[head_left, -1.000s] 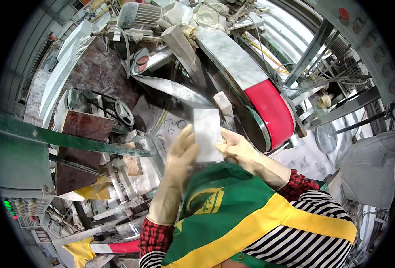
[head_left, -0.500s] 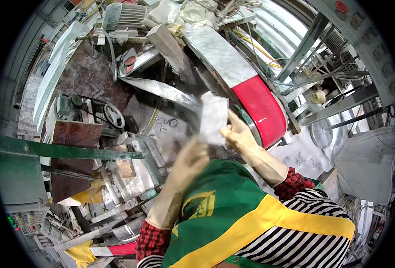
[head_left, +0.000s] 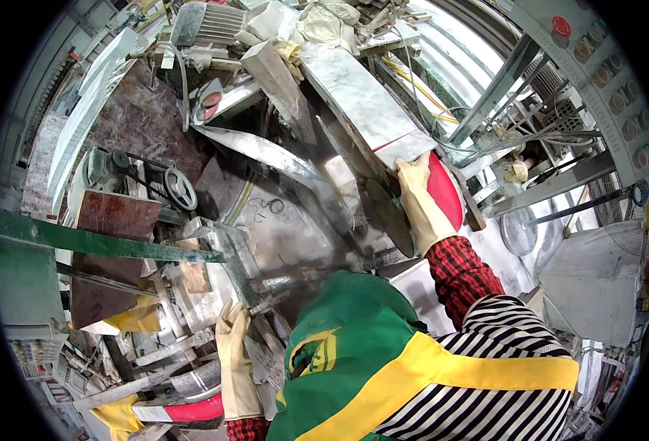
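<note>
Both my hands wear cream rubber gloves. My right hand [head_left: 421, 208] reaches over the red end [head_left: 445, 195] of a long bench with a curved tip. Its fingers close on the near edge of a small white marble-like tile [head_left: 406, 148]. That tile lies flat on the red surface, close against the white-and-grey marbled slab [head_left: 365, 92] covering the rest of the bench top. My left hand [head_left: 236, 356] is low on the left, empty, its fingers upright and slightly apart, beside the machine frame. A dark round disc [head_left: 390, 213] stands just left of my right hand.
A green metal bar [head_left: 111, 241] crosses on the left, near a handwheel [head_left: 181, 189]. A pale curved strip [head_left: 262, 151] spans the middle. A control panel with a red button [head_left: 561, 26] is at upper right. Another red-and-white piece [head_left: 192, 409] lies at lower left.
My right hand has carried the tile from in front of me up and right onto the bench's red end. My left hand has come away from the tile, moving down and left.
</note>
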`<state>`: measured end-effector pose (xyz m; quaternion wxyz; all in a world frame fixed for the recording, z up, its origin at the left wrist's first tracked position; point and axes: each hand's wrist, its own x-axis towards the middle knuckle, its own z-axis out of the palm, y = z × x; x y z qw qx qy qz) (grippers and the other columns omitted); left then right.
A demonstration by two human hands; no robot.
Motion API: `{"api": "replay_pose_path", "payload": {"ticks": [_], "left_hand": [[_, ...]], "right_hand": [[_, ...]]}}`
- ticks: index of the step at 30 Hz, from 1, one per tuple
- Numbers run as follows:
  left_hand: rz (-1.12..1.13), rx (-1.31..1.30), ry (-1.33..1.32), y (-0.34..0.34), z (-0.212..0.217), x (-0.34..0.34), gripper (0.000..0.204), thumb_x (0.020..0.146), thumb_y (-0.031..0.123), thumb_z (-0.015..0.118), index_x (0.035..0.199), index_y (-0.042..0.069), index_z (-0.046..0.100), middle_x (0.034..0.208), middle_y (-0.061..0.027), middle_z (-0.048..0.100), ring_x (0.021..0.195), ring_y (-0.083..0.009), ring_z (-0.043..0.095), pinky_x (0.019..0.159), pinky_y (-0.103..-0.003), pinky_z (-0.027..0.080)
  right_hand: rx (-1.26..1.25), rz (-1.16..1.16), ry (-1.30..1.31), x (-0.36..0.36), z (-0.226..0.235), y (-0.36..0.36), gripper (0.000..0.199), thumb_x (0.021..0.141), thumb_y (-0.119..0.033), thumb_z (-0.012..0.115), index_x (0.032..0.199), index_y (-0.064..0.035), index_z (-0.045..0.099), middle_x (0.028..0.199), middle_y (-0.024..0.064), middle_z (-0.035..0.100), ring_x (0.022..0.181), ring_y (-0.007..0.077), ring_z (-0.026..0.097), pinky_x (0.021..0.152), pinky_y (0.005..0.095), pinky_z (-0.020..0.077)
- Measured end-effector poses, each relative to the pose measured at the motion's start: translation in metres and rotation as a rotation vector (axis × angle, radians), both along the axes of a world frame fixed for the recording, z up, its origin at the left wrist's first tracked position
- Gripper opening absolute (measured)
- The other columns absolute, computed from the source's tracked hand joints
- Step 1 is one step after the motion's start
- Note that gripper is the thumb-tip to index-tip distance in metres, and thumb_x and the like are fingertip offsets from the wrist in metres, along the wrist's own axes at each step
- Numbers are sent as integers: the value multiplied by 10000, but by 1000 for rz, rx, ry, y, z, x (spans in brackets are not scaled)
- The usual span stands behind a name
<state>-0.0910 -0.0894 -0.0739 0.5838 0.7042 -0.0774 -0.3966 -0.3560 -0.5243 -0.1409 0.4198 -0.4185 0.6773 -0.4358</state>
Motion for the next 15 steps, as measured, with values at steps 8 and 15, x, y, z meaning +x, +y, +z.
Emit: {"api": "replay_pose_path", "payload": {"ticks": [8, 15], "left_hand": [[59, -14, 63, 35, -22, 22, 567, 989, 206, 664, 1479, 57, 421, 1362, -121, 579, 1170, -193, 591, 1018, -317, 483], [139, -22, 56, 69, -24, 53, 573, 981, 217, 681, 1467, 44, 432, 1285, -82, 620, 1090, -143, 611, 943, -282, 521]], "right_hand": [[264, 357, -206, -39, 17, -2, 466, 943, -123, 644, 1361, -26, 464, 1129, 199, 671, 698, 216, 687, 625, 294, 599], [-86, 1, -907, -33, -65, -9, 556, 1010, -81, 544, 1526, -58, 339, 1334, 208, 541, 1129, 295, 602, 953, 419, 565]]}}
